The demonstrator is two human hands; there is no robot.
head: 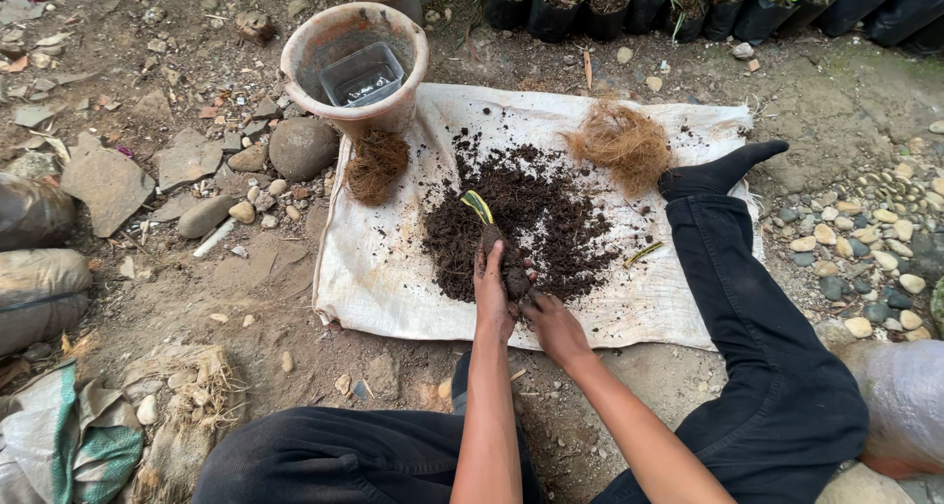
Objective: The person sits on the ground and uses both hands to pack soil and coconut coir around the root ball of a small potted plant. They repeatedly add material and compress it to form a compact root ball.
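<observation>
A small seedling [479,209] with yellow-green leaves and a dark soil root ball lies over a heap of dark soil [536,219] on a white sack cloth [383,268]. My left hand [492,288] is wrapped around the seedling's root ball at the heap's near edge. My right hand [553,325] presses against the lower end of that root ball, fingers closed on the soil. Two tufts of brown coconut fibre rest on the cloth: one at the far right [621,142], one by the bucket [378,165].
A pinkish bucket [324,47] holding a clear plastic tub [362,74] stands at the cloth's far left corner. Black nursery bags with plants [688,2] line the back. My black-trousered legs [757,307] flank the cloth. Stones, pebbles and filled sacks [39,288] surround it.
</observation>
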